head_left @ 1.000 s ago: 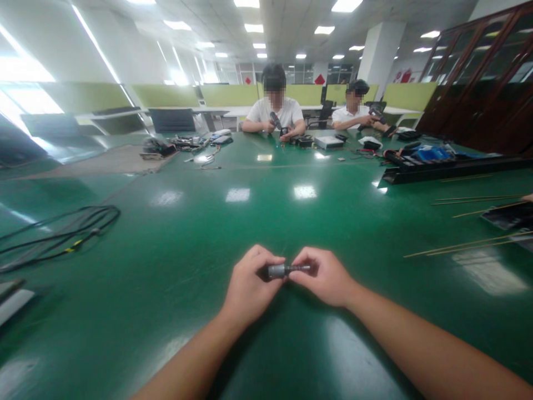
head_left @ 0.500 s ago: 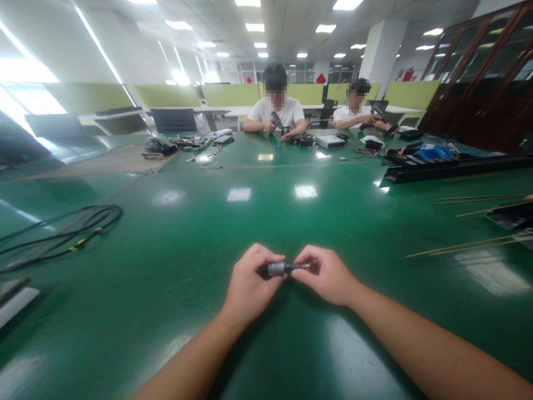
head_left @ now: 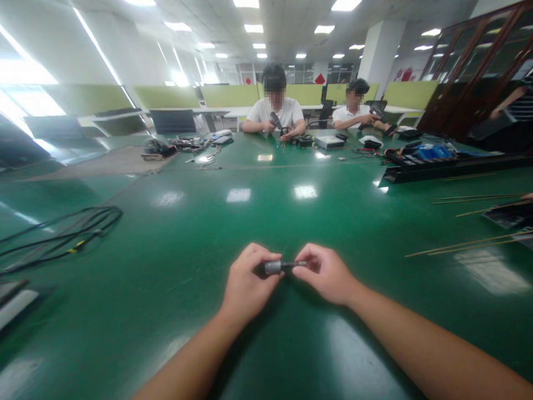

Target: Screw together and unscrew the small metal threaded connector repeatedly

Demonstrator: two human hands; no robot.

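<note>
A small grey and black cylindrical part [head_left: 273,268] with a thin dark shaft lies level between my hands, just above the green table [head_left: 266,216]. My left hand [head_left: 250,280] is closed around its thick grey end, thumb below and fingers above. At the shaft's right end, my right hand [head_left: 327,273] pinches the thin tip between thumb and index finger. The part's far left end is hidden in my left hand.
Black cables [head_left: 89,228] lie coiled at the left. Thin yellowish rods [head_left: 466,245] and a long black channel [head_left: 441,169] are at the right. Two people in white shirts sit across the table, and another person stands at the far right.
My left hand and the part have shifted slightly left, so a bit more of the shaft shows between my hands. A person has come into view at the far right.
</note>
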